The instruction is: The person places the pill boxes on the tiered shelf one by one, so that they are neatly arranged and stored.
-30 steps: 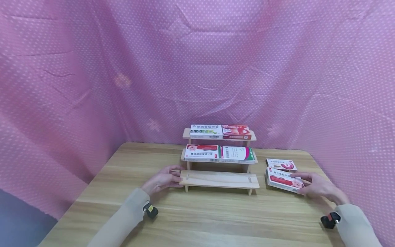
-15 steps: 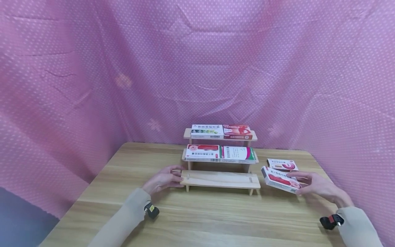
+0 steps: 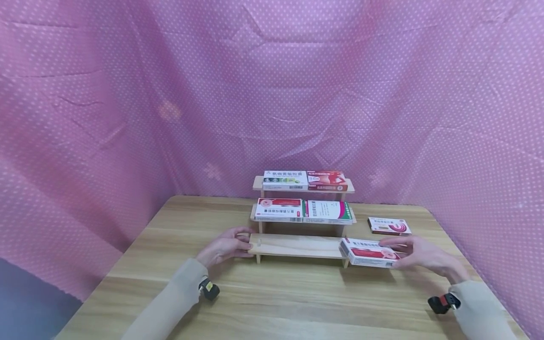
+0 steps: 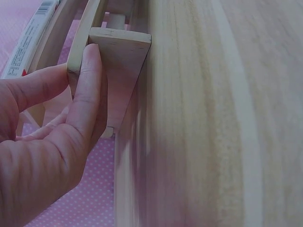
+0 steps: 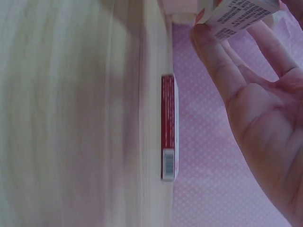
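Note:
My right hand [image 3: 425, 255] grips a white-and-red medicine box [image 3: 369, 252] by its right end. The box's left end overlaps the right end of the lowest shelf in the head view; whether they touch I cannot tell. In the right wrist view the end of the held medicine box [image 5: 244, 16] shows between thumb and fingers. At the left, my left hand [image 3: 225, 246] pinches the left end of the lowest shelf [image 3: 297, 246] of a wooden three-step rack. The left wrist view shows thumb and fingers on either side of that shelf board [image 4: 75, 56].
The middle shelf bears a red-and-white box [image 3: 278, 210] and a white box with green and magenta edges [image 3: 327, 211]. On the top shelf lie a white-and-green box [image 3: 284, 180] and a red box [image 3: 327, 180]. Another medicine box [image 3: 388, 226] lies on the table [image 3: 272, 302]. A pink curtain [image 3: 272, 94] hangs behind.
My right hand has lifted the medicine box from beside the other loose box and carried it left to the lowest shelf's right end. My left hand keeps its hold on the shelf.

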A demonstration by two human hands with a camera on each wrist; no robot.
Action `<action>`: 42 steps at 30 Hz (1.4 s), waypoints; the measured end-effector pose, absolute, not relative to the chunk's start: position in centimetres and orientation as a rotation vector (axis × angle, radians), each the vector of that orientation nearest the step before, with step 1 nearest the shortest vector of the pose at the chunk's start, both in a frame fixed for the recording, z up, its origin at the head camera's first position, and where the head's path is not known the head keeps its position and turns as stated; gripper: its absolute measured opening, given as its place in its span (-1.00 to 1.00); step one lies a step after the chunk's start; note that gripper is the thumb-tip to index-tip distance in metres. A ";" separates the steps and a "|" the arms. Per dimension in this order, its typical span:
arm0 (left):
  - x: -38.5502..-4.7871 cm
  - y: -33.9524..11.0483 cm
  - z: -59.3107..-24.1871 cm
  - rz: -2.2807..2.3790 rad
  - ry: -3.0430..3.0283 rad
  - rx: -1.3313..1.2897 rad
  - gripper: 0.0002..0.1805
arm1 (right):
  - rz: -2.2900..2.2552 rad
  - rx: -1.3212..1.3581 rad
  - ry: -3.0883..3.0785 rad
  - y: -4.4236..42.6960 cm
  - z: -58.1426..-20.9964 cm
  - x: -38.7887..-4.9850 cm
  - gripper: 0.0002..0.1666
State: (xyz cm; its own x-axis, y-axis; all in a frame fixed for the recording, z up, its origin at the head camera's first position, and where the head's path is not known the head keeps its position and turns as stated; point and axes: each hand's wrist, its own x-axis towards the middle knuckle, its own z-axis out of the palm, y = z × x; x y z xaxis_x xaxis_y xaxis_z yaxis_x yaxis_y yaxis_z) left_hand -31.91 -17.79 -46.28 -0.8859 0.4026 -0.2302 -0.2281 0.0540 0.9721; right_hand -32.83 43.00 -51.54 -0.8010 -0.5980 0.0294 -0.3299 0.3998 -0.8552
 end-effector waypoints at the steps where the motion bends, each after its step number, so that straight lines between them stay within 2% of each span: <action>1: -31.9 -17.8 -46.3 1.881 1.898 0.177 -0.30 | -1.321 -0.763 2.407 41.3 -49.6 -31.6 -0.25; 4: -31.9 -17.8 -46.3 1.883 1.902 0.173 -0.30 | -1.280 -0.738 2.449 37.0 -44.9 -28.5 -0.31; 7: -31.9 -17.8 -46.4 1.887 1.901 0.171 -0.31 | -1.283 -0.683 2.478 34.9 -43.3 -27.3 -0.32; 31: -31.8 -17.8 -46.2 1.887 1.903 0.174 -0.30 | -1.446 -0.659 2.435 30.6 -44.1 -27.7 -0.31; 42: -31.7 -17.9 -46.2 1.877 1.918 0.144 -0.30 | -1.379 -0.629 2.466 28.3 -44.1 -27.7 -0.29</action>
State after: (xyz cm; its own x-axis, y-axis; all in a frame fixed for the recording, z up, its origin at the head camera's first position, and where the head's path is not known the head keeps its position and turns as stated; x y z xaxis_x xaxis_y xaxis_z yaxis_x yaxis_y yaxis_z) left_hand -31.73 -17.86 -46.17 -0.8931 0.3793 -0.2418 -0.2337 0.0680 0.9699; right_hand -27.66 28.30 -44.07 -0.8765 -0.4814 -0.0045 -0.2483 0.4600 -0.8525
